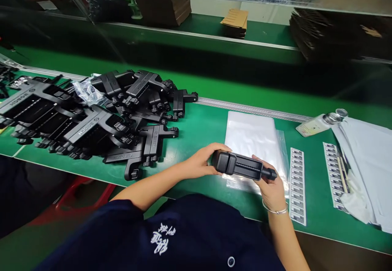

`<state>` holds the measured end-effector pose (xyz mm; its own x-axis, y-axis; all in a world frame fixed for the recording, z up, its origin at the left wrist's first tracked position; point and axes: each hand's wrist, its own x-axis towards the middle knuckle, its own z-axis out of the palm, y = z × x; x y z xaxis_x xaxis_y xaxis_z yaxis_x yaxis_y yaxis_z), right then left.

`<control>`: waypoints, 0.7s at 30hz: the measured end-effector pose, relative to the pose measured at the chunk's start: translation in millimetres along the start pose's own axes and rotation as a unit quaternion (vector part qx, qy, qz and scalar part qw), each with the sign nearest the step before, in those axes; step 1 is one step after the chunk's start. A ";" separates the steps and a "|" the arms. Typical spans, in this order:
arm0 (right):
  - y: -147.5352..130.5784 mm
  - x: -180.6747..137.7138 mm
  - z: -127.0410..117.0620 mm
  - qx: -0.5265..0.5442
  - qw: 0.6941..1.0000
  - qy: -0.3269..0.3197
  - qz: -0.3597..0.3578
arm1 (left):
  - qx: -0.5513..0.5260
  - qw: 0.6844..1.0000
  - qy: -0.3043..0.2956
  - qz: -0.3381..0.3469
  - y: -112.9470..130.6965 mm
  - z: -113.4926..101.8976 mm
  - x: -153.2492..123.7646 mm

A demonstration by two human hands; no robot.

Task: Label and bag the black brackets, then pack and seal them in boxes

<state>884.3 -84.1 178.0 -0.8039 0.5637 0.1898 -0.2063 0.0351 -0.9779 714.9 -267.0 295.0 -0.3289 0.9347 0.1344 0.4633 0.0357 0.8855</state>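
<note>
Workbench view from head height, looking down at two bare hands over a green bench top [199, 128]. Black plastic part [241, 165], long and boxy with a narrow nub at its right end, held level between both hands just above the near edge of the bench. Left hand [200, 161] wrapped around the thick left end, fingers closed on it. Right hand [272, 191] cupped under the narrow right end, fingers curled up around it, thin bracelet [275, 211] at the wrist.

Directly beneath and behind the part, flat stack of clear plastic bags [251, 134], lying flat, none visibly opened. Just to the right, long strip of small printed labels [297, 181], with a second strip [333, 173] further right, partly under white sheets [367, 161]. Small bottle [318, 124] lying on its side near the far rail.

Well apart on the left, large loose pile of black parts [92, 120], all bare, with one crumpled clear wrapper [87, 91] among them.

Judging by this: one part in hand, unbagged and unlabelled; no bagged or labelled piece anywhere in view; whole pile apparently waiting.
</note>
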 end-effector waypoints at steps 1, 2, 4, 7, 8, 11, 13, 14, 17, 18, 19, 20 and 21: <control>-2.8 0.7 -2.4 -0.014 1.000 -0.003 -0.005 | 0.011 1.000 -0.014 0.023 -0.6 -2.3 1.0; -5.1 1.3 -4.7 -0.029 0.999 -0.003 -0.013 | 0.025 0.999 -0.023 0.037 -1.3 -4.3 1.8; -7.4 2.1 -7.7 -0.052 0.998 -0.001 -0.029 | 0.050 0.997 -0.032 0.047 -2.1 -6.9 2.7; -6.0 1.6 -8.5 -0.057 0.997 -0.001 -0.046 | 0.059 0.996 -0.031 0.058 -0.4 -8.0 2.7; -5.1 1.2 -8.4 -0.056 0.997 -0.002 -0.049 | 0.059 0.996 -0.029 0.062 0.7 -8.0 2.5; -3.7 -0.1 -8.7 -0.060 0.997 -0.007 -0.056 | 0.073 0.996 -0.029 0.044 3.2 -7.7 1.7; -3.8 -0.4 -10.2 -0.066 0.996 -0.014 -0.061 | 0.087 0.995 -0.032 0.028 3.7 -7.7 1.0; -4.0 -0.4 -11.2 -0.067 0.996 -0.017 -0.063 | 0.094 0.995 -0.032 0.027 3.8 -7.8 0.6; -5.4 0.0 -13.6 -0.070 0.995 -0.024 -0.063 | 0.100 0.994 -0.031 0.035 6.2 -8.6 -0.4; -6.4 0.0 -13.8 -0.071 0.995 -0.026 -0.059 | 0.097 0.994 -0.029 0.033 8.0 -8.9 -0.7; -7.8 -0.3 -13.6 -0.070 0.996 -0.027 -0.052 | 0.094 0.995 -0.029 0.023 10.2 -8.9 -1.1; -9.8 -0.9 -12.9 -0.066 0.997 -0.029 -0.040 | 0.090 0.996 -0.025 0.003 12.4 -8.7 -1.6; -12.4 -1.8 -11.6 -0.061 0.997 -0.030 -0.023 | 0.085 0.996 -0.017 -0.025 14.3 -8.1 -2.3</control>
<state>894.8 -75.9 188.8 -0.8275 0.5090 0.2370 -0.1779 0.1627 -0.9705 715.6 -271.4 311.0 -0.3276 0.9419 0.0739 0.5800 0.1387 0.8027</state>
